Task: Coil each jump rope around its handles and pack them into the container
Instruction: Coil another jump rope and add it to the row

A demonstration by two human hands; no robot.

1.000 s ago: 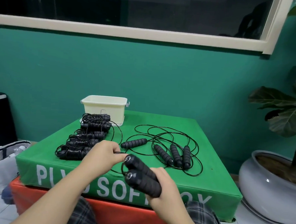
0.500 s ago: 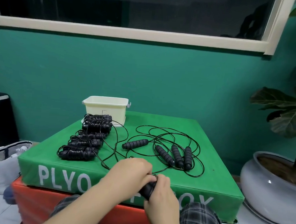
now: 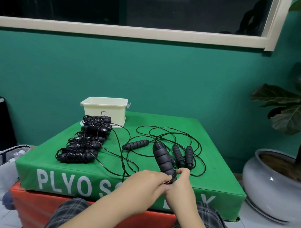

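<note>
Far left on the floor: bag [image 3: 4, 159], close to the green box [image 3: 89, 184] edge. Coiled ropes [image 3: 80, 150] line the box's left side in a row, back one touching the container [image 3: 105, 111] at the rear-left. Bare green strip along the left edge. Centre-right: loose ropes [image 3: 179, 151] tangled, handles flat, open green beyond them to the right edge. Front edge: left hand [image 3: 147, 182] pinches the cord [image 3: 120, 158] at the handle base; right hand [image 3: 182, 182], fingers curled, grips the handles [image 3: 163, 158], tilted up. Plant pot [image 3: 272, 183] just right of the box.
</note>
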